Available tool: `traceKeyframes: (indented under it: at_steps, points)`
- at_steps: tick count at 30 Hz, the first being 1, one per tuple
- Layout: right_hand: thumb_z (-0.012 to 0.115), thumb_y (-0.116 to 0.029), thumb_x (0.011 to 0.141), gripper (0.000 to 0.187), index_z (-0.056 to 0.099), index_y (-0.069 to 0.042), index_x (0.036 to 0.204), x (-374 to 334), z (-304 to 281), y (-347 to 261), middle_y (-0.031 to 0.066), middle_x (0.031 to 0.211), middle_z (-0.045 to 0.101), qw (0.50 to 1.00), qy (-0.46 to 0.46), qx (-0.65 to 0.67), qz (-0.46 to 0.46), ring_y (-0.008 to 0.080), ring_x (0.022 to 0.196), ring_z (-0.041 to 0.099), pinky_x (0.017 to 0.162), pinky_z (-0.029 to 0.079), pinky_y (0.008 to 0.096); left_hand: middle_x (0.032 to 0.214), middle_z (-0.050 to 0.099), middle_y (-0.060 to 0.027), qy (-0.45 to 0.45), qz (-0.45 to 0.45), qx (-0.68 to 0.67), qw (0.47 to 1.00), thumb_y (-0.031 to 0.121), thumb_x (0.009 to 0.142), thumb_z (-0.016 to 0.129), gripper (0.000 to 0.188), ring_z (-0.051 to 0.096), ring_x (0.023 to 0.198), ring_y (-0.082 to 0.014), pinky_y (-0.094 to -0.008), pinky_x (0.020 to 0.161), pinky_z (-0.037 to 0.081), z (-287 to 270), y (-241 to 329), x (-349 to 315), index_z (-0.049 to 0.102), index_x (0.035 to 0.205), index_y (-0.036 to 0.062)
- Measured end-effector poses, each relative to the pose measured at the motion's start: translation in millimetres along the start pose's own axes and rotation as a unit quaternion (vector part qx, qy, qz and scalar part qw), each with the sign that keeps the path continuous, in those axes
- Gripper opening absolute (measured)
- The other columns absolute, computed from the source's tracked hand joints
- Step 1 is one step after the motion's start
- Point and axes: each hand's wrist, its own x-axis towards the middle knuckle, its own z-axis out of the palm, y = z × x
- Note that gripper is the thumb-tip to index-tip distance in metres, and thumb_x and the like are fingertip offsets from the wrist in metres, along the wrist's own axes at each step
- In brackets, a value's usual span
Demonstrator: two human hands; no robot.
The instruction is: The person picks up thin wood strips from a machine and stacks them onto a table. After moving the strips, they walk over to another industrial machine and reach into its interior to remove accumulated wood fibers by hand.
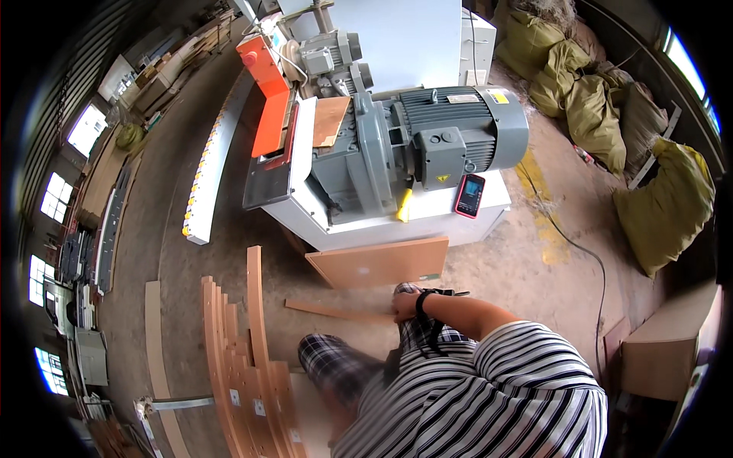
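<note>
ok, using the big gray motor (447, 114) as the landmark. way left of it there's a workshop wall with four bright windows (57, 195), long boards and gear piled along it. the floor (172, 252) is scuffed, dusty concrete. closer in on the motor's left: one long white beam (210, 172) with a row of yellow caps, too small to count. toward the person from there, one stack of brown boards (240, 374), overlapping too much for an honest count.

just behind-left of the motor are two smaller gray motors (328, 53), plus one orange bracket (269, 126). under the motor is one white machine base (389, 238); one brown panel (382, 263) stands tilted on the person's side of it. between motor and person is one thin wooden strip (328, 308), its right end by the right hand (405, 301). fingers look curled, but i can't tell if they're pinching the strip. can't make out the left hand, so no clue there.

at the motor's near side: one yellow tool (405, 204), one red-edged phone (469, 196). right of the motor: one dark cable (584, 248), at least five olive sacks (660, 206), one brown box (664, 336).
</note>
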Motion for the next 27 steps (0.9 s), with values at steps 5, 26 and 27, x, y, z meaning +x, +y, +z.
traceKeyframes:
  at_steps: [5, 26, 27]
  points:
    - [0.05, -0.042, 0.078, 0.045, 0.069, -0.007, 0.099, 14, 12, 9, 0.0169, 0.103, 0.066, 0.998, 0.037, -0.04, -0.012, 0.0345, 0.101, 0.06, 0.08, 0.048, 0.0536, 0.146, 0.002, -0.0337, -0.012, 0.023, -0.062, 0.998, 0.037, 0.079, 0.07, 0.1, 0.008, 0.134, -0.0533, -0.0589, 0.108, 0.017, -2, 17, 3, 0.004, 0.149, 0.0148]
    - [0.055, -0.048, 0.079, 0.047, 0.07, -0.005, 0.092, 45, 9, 24, 0.014, 0.095, 0.068, 0.998, 0.006, -0.003, -0.057, 0.0324, 0.095, 0.062, 0.083, 0.046, 0.0435, 0.145, -0.003, -0.0359, -0.054, -0.059, -0.089, 0.993, 0.05, 0.085, 0.054, 0.085, 0.011, 0.13, -0.0561, -0.0598, 0.107, 0.017, -29, 76, 2, 0.01, 0.148, 0.012]
    - [0.055, -0.05, 0.079, 0.049, 0.071, -0.005, 0.091, 44, 16, 22, 0.0156, 0.094, 0.068, 0.999, 0.0, -0.04, -0.033, 0.0332, 0.094, 0.062, 0.082, 0.046, 0.0437, 0.145, -0.001, -0.0354, -0.027, -0.063, -0.07, 0.995, 0.049, 0.088, 0.049, 0.081, 0.013, 0.13, -0.0564, -0.0589, 0.108, 0.017, -28, 68, 0, 0.012, 0.148, 0.0104]
